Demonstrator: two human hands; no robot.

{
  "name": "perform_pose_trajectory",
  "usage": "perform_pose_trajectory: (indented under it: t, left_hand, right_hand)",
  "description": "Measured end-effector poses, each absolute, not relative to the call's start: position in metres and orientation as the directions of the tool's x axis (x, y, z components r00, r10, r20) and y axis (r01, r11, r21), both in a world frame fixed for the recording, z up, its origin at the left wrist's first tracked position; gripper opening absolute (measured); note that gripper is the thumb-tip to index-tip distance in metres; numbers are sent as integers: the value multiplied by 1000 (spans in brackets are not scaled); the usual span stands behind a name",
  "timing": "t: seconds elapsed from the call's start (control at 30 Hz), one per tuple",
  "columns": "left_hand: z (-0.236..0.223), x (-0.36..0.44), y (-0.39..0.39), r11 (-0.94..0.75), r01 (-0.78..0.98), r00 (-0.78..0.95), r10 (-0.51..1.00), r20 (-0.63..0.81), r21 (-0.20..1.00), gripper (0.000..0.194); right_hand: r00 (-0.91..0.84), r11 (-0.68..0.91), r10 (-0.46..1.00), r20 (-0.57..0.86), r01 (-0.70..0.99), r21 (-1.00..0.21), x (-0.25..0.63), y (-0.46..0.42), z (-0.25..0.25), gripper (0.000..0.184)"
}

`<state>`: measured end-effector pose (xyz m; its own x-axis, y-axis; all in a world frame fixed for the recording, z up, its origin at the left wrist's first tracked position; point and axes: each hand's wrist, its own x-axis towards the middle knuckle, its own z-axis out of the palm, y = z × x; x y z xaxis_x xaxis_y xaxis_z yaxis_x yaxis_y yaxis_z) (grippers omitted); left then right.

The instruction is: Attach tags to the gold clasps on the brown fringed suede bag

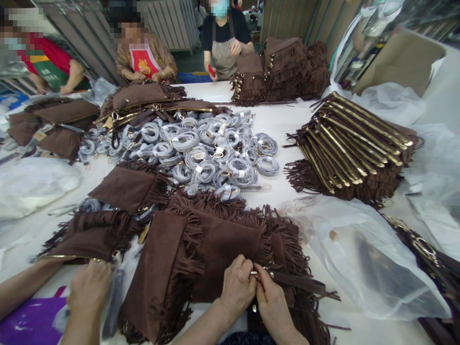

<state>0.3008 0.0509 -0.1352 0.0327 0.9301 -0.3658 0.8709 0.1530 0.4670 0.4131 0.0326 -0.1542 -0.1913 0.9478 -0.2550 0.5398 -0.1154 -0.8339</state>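
My left hand (pixel 238 283) and my right hand (pixel 270 293) meet low in the head view, fingertips pinched together around a small gold metal clasp (pixel 254 272). My fingers partly cover it. A dark brown strap (pixel 300 281) runs from beside my right hand to the right. Under and behind both hands lie brown suede fringed bags (pixel 226 239). Another bag with a folded flap (pixel 154 273) lies to the left of my left hand.
A co-worker's hands (pixel 89 282) work on a fringed zip pouch (pixel 89 239) at left. Wrapped coiled straps (pixel 215 148) heap mid-table. Gold-zipped pouches (pixel 359 143) are stacked at right, above a clear plastic bag (pixel 359 254). Several people stand across the table.
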Motion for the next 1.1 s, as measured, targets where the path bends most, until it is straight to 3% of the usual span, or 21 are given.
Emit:
perform_pose_trajectory:
  t: [0.3,0.43,0.63,0.93,1.1]
  left_hand:
    - [-139,296,48,122,823,42,961,-272,555,16]
    - [-143,291,43,27,780,113,976,-184,626,14]
    - [-146,283,42,-60,720,190,975,-113,692,13]
    - [-137,273,42,36,603,224,951,-212,797,29]
    - [-139,274,41,35,569,203,962,-181,822,25]
  right_hand:
    - [9,-262,963,-270,275,-925,412,19,-164,24]
    - [76,-362,932,-354,195,-911,409,22,-165,25]
    - [122,-490,862,-493,-51,-870,402,30,-162,28]
    - [77,-516,853,-516,-26,-856,401,33,-164,29]
    - [57,-493,870,-490,66,-867,404,33,-162,26]
